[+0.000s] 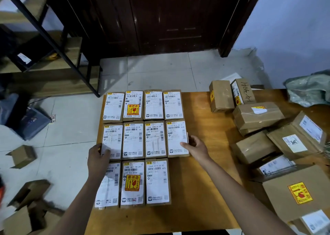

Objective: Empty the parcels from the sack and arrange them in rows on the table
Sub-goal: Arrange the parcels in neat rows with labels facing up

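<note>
Several small brown parcels with white labels lie flat in three rows on the left of the wooden table (pixel 200 181). My left hand (pixel 97 159) presses on the left end of the middle row, fingers on its leftmost parcel (pixel 112 138). My right hand (pixel 195 148) holds the right edge of that row's rightmost parcel (pixel 176 136), thumb on its label and fingers curled round its side. The near row ends with a parcel (pixel 157 181) beside a bare patch of table. The grey-green sack (pixel 309 90) lies crumpled at the table's far right.
A loose heap of brown boxes (pixel 259 115) covers the right of the table, with a bigger box (pixel 300 193) near the front right. Flattened cardboard pieces (pixel 23 156) lie on the tiled floor at left. A black metal shelf frame (pixel 53 38) stands behind.
</note>
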